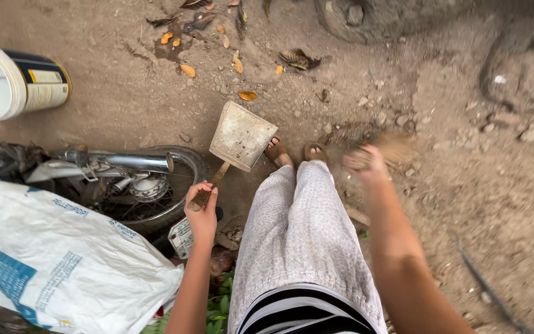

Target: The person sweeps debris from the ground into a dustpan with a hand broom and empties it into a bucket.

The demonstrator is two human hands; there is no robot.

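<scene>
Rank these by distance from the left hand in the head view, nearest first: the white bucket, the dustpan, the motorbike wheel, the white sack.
Measured from the left hand:
1. Dustpan: its handle is in the hand's grip, the pan up and to the right.
2. Motorbike wheel: just left of the hand.
3. White sack: lower left, past the wheel.
4. White bucket: lying at the top left, farthest.

Bare dirt ground (477, 204) strewn with dry leaves (188, 70) and small stones, in daylight.

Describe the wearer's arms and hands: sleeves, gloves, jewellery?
Both forearms are bare, no sleeves in view. The left hand has no glove, ring or watch that shows. The right hand is motion-blurred; no glove or wristband can be made out.
</scene>
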